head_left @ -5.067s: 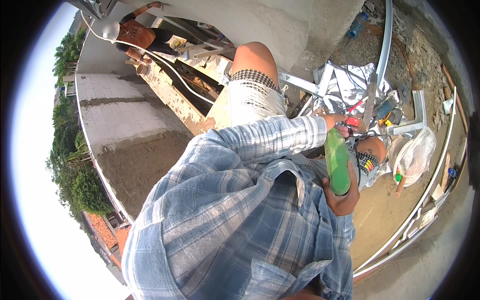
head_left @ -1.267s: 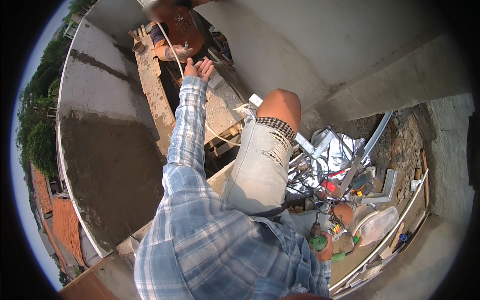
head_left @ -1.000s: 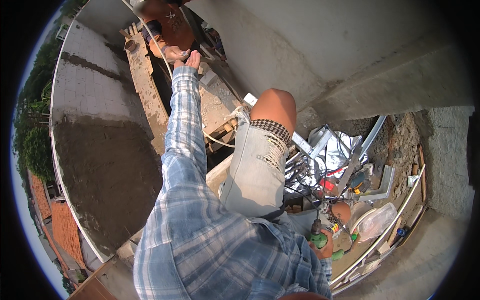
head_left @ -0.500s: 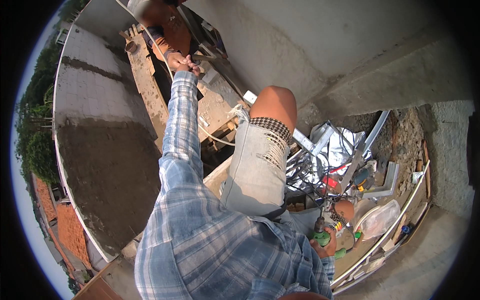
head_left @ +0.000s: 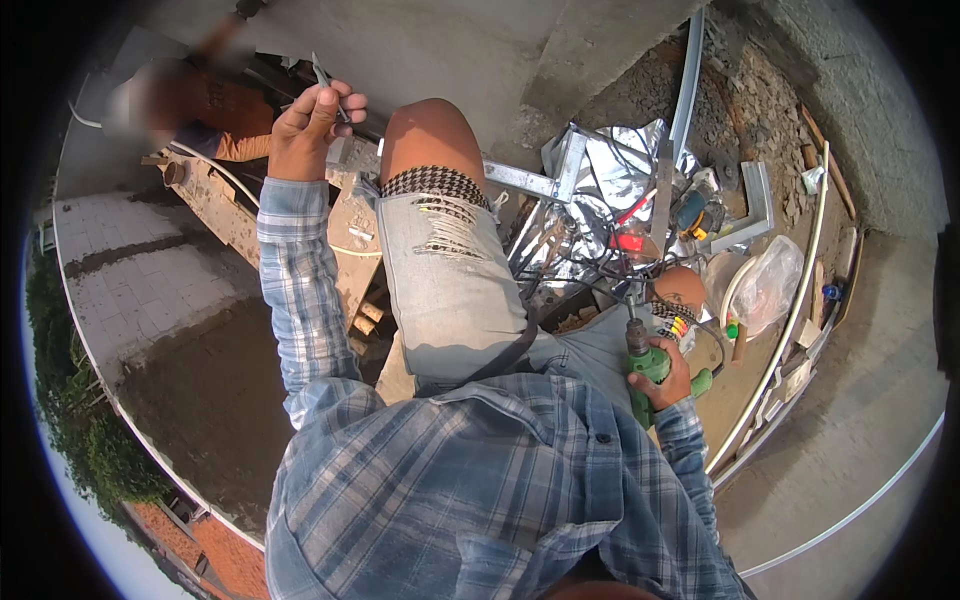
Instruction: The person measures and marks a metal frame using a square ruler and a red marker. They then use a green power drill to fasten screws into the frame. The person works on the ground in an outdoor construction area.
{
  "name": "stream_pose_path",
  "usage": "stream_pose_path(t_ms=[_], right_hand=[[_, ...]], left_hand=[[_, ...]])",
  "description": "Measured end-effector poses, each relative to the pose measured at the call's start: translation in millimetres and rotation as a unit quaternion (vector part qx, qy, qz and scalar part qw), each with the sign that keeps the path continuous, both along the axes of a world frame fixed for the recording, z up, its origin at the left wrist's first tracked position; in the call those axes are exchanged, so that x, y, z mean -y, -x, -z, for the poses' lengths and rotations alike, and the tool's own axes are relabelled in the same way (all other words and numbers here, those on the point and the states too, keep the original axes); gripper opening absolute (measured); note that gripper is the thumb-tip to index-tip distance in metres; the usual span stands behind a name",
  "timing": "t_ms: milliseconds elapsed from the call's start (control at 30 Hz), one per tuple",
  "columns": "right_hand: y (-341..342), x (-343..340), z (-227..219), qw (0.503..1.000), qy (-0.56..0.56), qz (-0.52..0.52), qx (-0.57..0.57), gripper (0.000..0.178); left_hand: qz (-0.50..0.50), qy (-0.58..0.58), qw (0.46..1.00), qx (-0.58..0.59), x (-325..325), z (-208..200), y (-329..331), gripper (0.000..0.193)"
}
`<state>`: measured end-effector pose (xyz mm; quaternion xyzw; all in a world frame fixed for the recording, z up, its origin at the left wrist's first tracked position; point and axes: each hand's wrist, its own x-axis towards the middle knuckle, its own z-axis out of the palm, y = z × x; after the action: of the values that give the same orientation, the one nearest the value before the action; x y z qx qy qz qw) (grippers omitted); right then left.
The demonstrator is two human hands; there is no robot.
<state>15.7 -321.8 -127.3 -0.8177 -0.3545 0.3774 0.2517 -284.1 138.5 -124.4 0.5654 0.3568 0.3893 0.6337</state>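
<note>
My left hand (head_left: pixel 305 130) is raised at the upper left, near my bent knee. Pinched between its thumb and fingers is a slim grey pointed piece (head_left: pixel 320 72), whose tip stands up above the fingertips; its exact kind is too small to tell. Another short dark end shows beside the fingers. Low on the right, my right hand (head_left: pixel 664 375) wraps round a green power drill (head_left: pixel 650 362). The drill's chuck and bit point up and away from me, beside my lower leg.
A person in an orange top (head_left: pixel 235 110) is close beyond my left hand, by a wooden plank (head_left: pixel 215 205). Silver foil (head_left: pixel 590 160), tangled black cables, metal profiles (head_left: pixel 765 205) and a blue power tool (head_left: pixel 690 212) lie ahead right. A clear plastic bag (head_left: pixel 765 285) sits farther right.
My left hand has drawn back from the other person's hand and now holds up the slim grey piece. The view has swung to the right. The drill stays in my right hand.
</note>
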Motion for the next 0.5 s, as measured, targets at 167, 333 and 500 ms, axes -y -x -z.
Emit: stream_pose_path(t_ms=[167,333,500], right_hand=[[-7.1,16.1,10.0,0.999,-0.022,0.000,0.025,0.061],[-8.7,21.3,9.5,1.000,-0.022,0.005,0.022,0.062],[-8.9,24.7,14.4,0.999,-0.044,0.007,0.031,0.063]], left_hand=[[0.257,0.009,0.958,-0.128,67.6,-62.5,-118.4,0.034],[0.365,-0.016,0.920,-0.143,107.4,-9.2,-245.9,0.033],[0.315,0.173,0.883,-0.303,150.9,124.3,-314.8,0.026]])
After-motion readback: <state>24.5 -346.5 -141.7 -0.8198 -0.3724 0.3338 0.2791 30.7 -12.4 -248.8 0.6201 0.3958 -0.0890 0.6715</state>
